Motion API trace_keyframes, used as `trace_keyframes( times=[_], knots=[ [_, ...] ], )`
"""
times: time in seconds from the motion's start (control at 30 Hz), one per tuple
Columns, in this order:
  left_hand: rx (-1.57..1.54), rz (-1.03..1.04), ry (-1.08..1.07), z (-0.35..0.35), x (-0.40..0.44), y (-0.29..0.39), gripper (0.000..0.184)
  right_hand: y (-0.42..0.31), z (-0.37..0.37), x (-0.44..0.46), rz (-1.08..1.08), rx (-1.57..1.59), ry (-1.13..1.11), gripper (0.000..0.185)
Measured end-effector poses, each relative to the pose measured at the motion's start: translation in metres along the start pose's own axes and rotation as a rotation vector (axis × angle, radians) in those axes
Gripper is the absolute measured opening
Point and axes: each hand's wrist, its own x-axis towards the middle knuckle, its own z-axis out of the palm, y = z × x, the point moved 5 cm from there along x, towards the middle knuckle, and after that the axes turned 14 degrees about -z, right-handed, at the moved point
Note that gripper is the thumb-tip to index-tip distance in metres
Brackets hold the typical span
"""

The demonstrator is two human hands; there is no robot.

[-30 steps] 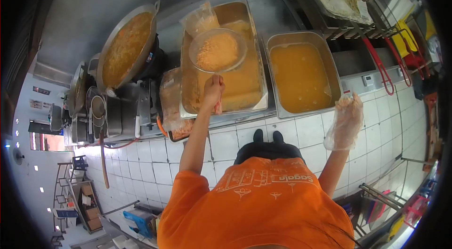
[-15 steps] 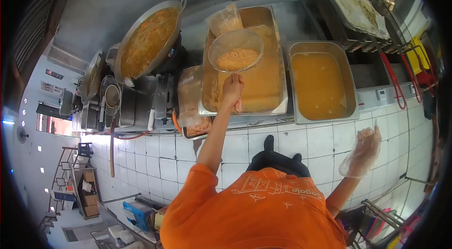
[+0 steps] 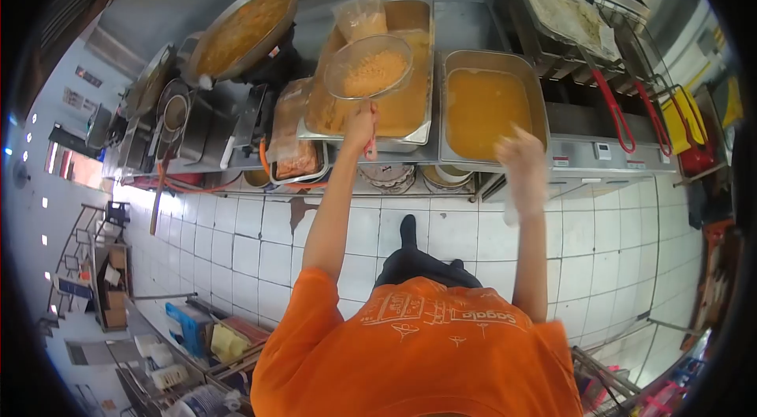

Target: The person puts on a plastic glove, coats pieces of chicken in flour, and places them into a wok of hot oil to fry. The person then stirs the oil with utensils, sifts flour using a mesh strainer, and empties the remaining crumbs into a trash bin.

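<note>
My left hand (image 3: 360, 127) is closed round the red handle of a round sieve (image 3: 369, 67), which holds orange crumbly food. The sieve is over a large metal tray (image 3: 406, 127) coated with orange-brown batter or crumbs. A clear plastic bag (image 3: 360, 16) stands at that tray's back left corner. My right hand (image 3: 522, 157), in a clear plastic glove, is raised near the front right edge of a deep pan (image 3: 489, 113) of orange-yellow liquid. Motion blurs its fingers, so their pose is unclear.
A wide pan of food (image 3: 246, 32) stands at the back left. Bagged pinkish food (image 3: 296, 160) lies in a small tray left of the large one. Fryer baskets with red handles (image 3: 611, 111) and a wrapped tray (image 3: 560, 7) are at right. White tiles (image 3: 441, 231) cover the floor.
My right hand has moved from low at the right up and inward to the deep pan's edge. The sieve stays in my left hand and its food has shifted. The view has shifted.
</note>
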Motion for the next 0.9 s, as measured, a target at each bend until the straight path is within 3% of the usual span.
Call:
trace_keyframes(
  times=[0.07,0.13,0.23,0.27,0.33,0.4,0.47,0.6,0.7,0.73,0.77,0.8,0.83,0.9],
  knots=[
    [0.095,0.025,0.073,0.0,-0.001,-0.002,0.043,0.033,0.06,0.021,0.259,0.406,-0.08,0.032],
    [0.212,0.074,0.129,0.001,-0.001,0.001,0.046,0.068,0.125,0.033,0.559,0.384,-0.258,0.034],
    [0.191,0.105,0.126,0.0,0.002,-0.004,0.046,0.118,0.191,0.052,0.664,0.384,-0.219,0.041],
    [0.157,0.068,0.094,-0.001,-0.003,0.001,0.046,0.117,0.206,0.056,0.655,0.387,-0.237,0.041],
    [0.127,0.033,0.071,-0.009,-0.001,0.003,0.046,0.118,0.222,0.056,0.675,0.545,0.006,0.046],
    [0.057,0.099,0.051,-0.016,0.013,0.003,0.047,0.123,0.241,0.057,0.559,0.51,-0.134,0.045],
    [0.074,0.121,0.051,-0.021,0.018,0.006,0.048,0.128,0.242,0.052,0.592,0.338,0.282,0.037],
    [0.19,0.189,0.038,-0.022,0.017,0.013,0.051,0.149,0.255,0.059,0.612,0.412,0.325,0.035],
    [0.366,0.23,-0.001,-0.053,0.017,0.027,0.052,0.152,0.257,0.075,0.307,0.177,0.17,0.035],
    [0.505,0.221,-0.037,-0.069,0.018,0.03,0.05,0.148,0.257,0.08,0.315,0.347,0.314,0.034],
    [0.521,0.04,0.021,-0.105,0.007,0.036,0.043,0.145,0.258,0.08,0.325,0.516,0.46,0.033],
    [0.624,0.217,0.262,-0.147,0.005,0.034,0.051,0.161,0.246,0.08,0.33,0.513,0.456,0.033],
    [0.685,0.236,0.673,-0.226,0.001,0.007,0.043,0.183,0.228,0.088,0.221,0.217,0.3,0.033],
    [0.567,0.09,1.492,-0.377,-0.022,-0.059,0.049,0.146,0.243,0.084,0.373,0.247,0.423,0.033]
  ],
)
